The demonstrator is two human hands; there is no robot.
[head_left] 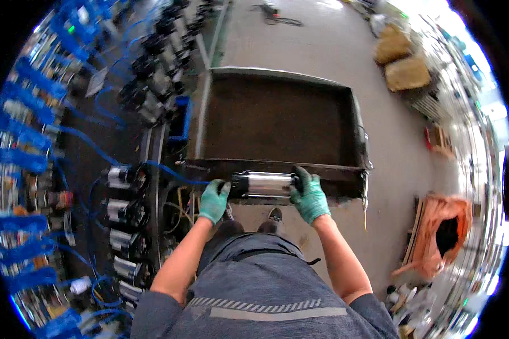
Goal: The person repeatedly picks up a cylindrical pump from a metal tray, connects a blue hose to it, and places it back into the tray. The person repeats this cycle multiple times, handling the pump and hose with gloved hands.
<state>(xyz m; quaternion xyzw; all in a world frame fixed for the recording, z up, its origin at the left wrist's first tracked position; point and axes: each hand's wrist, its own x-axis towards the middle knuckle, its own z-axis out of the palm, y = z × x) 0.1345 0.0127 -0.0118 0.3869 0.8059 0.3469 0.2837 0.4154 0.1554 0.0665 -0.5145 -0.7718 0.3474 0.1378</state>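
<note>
Both my hands, in green gloves, hold a silver cylindrical motor [268,184] with black ends level in front of me. My left hand [215,201] is closed at its left end, where a blue cable runs in from the left. Round the black right end, the fingers of my right hand [310,196] are wrapped. The motor is over the near edge of a large metal box cart [277,121] with raised sides and a brown bottom.
To my left, a row of similar silver-and-black motors [122,210] stands along a dark bench. Blue cables [90,138] and a blue bin [180,117] are nearby. An orange sack [458,217] stands at the right, and brown bundles [407,73] lie farther off on the grey floor [387,158].
</note>
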